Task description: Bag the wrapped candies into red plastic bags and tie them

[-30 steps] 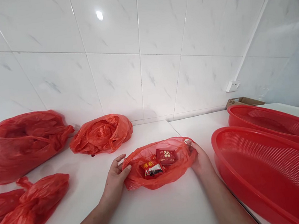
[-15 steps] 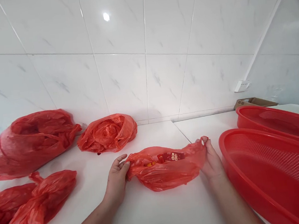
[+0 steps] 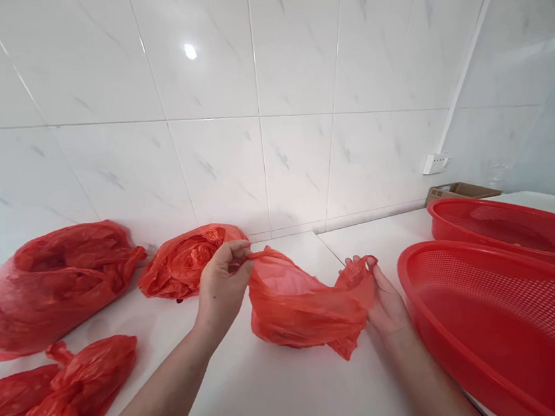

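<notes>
Between my hands hangs a thin red plastic bag [image 3: 310, 314], stretched by its two handle ends over the white table. My left hand [image 3: 223, 284] pinches the left handle, raised higher than the right one. On the other side, my right hand [image 3: 384, 299] grips the right handle, its fingers closed around the bunched plastic. The bag sags in the middle, and its contents are hidden behind the red film. Behind my left hand rests a crumpled red bag [image 3: 174, 270], partly covered by that hand.
A large full red bag [image 3: 66, 285] and knotted red bags [image 3: 85, 370] lie at the left. To the right stand a red plastic basket [image 3: 470, 319] and a second red basket [image 3: 500, 226] behind it. A cardboard box [image 3: 463, 191] and a wall socket [image 3: 435, 163] are beyond.
My left hand has risen with its handle, tilting the bag's left side up. The dark red printed packet seen inside earlier is now hidden. The view has shifted slightly.
</notes>
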{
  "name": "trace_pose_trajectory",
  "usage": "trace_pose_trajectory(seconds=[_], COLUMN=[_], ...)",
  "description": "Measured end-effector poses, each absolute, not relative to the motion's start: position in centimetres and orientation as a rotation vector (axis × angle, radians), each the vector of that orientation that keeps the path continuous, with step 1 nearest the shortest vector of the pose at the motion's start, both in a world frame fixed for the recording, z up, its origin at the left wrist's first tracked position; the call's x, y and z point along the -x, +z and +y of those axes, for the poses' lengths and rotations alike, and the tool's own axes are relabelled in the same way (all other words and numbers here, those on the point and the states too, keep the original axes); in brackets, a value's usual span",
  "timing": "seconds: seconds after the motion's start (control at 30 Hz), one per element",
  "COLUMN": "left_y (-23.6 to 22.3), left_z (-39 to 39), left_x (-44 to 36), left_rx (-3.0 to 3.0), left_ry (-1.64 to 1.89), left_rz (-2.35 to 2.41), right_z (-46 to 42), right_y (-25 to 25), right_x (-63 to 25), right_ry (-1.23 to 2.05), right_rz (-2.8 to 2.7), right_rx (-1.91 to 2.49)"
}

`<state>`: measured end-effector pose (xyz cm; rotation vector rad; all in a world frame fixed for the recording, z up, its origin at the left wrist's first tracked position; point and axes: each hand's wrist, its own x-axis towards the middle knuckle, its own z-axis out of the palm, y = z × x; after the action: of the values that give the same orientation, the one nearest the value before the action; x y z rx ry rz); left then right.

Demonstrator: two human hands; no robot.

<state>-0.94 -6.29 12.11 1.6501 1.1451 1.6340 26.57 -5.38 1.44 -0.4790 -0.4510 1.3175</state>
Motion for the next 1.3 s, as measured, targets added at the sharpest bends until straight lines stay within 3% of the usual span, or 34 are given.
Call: trace_pose_trajectory(seconds=[0.2,0.53,0.77,1.03,1.17,1.3], left_y=[14.2,9.9,9.3,8.9,9.1,9.5], left_z=[-6.9,-8.6,-9.1,-9.0,-9.7,-9.6], left_x=[-0.3,-5.1,-6.2,-6.6,-6.3,-4.9], left_rx=[-1.596,-1.738,-1.665,-1.473,-1.719,-2.362], left_ry=[1.716,1.155,1.082,1.021,0.918,1.192], left_rz=[1.011,0.998,0.874,0.661,0.738,0.986], right_z=[-5.7,-8.3,-9.0,-8.3,-8.8,-8.3], right_y=[2.1,5.3,5.5,4.3,4.6,4.1], right_x=[-26.5,-22.9,-21.2,-20.1,-19.5,-19.7], right_ry=[1.336,1.503,1.514,1.546,1.510,1.567], right_rz=[-0.434,-0.920,-1.320,-1.381,-1.345,-1.231], right_rx=[0.421,0.581,0.700,0.685,0.811,0.741])
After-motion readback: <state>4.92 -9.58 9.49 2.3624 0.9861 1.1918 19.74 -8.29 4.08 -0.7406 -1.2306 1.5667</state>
